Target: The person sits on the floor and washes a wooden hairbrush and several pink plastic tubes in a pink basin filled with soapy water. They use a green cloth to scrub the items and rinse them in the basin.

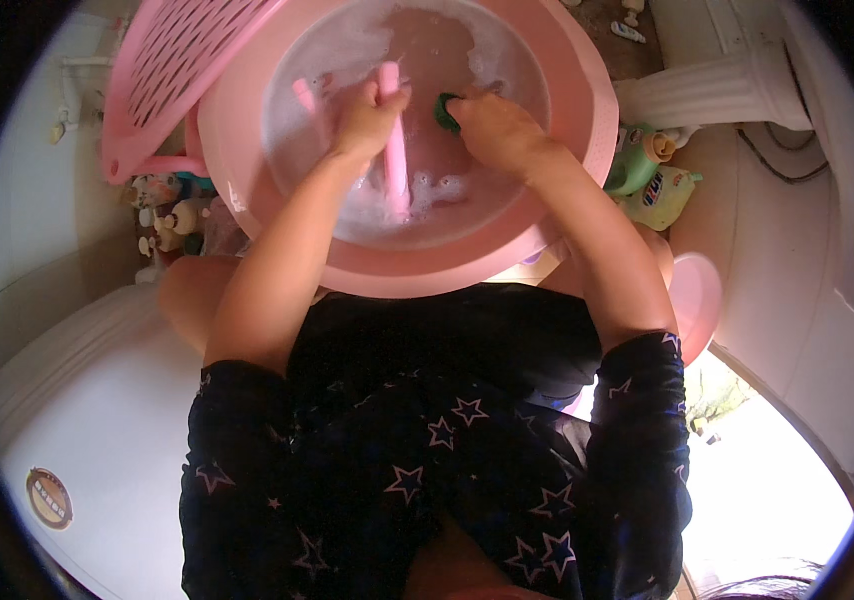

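Observation:
Cloudy, soapy water [427,157] fills the lower part of a big pink plastic basin [412,270] in front of me. My left hand [370,120] grips a pink plastic bar [395,169], its near end dipping into the water. Another pink end [304,96] pokes up to the left of that hand; whether it joins the bar under the water I cannot tell. In my right hand [498,127], a dark green scouring pad [447,112] is pinched at the fingertips, just right of the bar and apart from it.
A slotted pink plastic rack [186,67] leans at the basin's left rim. Several bottles [186,217] stand below it. Right of the basin are a green jug [633,161], a yellow-green detergent pouch [663,196] and a white pedestal [712,90]. A white tub [96,420] borders my left side.

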`<action>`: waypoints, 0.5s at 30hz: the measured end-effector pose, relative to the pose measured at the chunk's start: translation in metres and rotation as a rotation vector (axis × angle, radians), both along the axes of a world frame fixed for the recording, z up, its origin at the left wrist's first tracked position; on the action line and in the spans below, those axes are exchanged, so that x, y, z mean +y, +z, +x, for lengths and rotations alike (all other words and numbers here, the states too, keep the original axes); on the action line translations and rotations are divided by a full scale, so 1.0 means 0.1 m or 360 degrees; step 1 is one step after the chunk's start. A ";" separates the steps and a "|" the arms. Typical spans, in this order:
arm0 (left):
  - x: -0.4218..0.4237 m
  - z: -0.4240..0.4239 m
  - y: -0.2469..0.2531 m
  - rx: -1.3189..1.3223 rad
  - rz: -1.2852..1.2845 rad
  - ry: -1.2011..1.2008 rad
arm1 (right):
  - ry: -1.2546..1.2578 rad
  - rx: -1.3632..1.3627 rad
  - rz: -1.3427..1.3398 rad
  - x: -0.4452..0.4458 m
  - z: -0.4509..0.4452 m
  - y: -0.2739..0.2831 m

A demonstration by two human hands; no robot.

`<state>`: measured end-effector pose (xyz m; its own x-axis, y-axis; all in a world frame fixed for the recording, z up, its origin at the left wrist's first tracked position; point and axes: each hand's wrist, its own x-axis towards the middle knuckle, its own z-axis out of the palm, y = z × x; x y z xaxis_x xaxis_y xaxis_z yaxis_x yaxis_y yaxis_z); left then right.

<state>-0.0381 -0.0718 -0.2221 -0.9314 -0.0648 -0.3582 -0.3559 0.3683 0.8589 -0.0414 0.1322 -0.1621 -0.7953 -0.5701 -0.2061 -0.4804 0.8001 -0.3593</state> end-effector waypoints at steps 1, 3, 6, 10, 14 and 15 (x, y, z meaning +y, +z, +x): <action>0.01 0.03 -0.04 -0.0020 0.0004 -0.0057 | -0.0016 -0.0050 -0.0024 -0.02 0.00 0.09; -0.01 -0.01 0.02 -0.0090 -0.0210 -0.0091 | -0.0067 -0.0144 -0.0067 -0.02 0.01 0.27; -0.04 -0.07 0.36 -0.0085 0.0336 0.0157 | -0.0215 -0.0039 -0.0259 0.03 -0.01 0.34; -0.31 -0.15 0.74 -0.0056 0.1000 0.0181 | -0.0349 0.0000 -0.0730 0.08 -0.01 0.45; -0.53 -0.22 1.18 0.0165 0.1104 -0.0074 | -0.0554 -0.0265 -0.1063 0.07 -0.04 0.61; -0.57 -0.25 1.23 0.0192 0.1151 -0.0118 | -0.0609 -0.0329 -0.1090 0.07 -0.04 0.64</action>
<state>-0.0629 -0.1287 -0.0994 -0.9598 0.2135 -0.1820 -0.2395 -0.2857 0.9279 -0.0459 0.1389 -0.0984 -0.9447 -0.3194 -0.0742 -0.0885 0.4660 -0.8803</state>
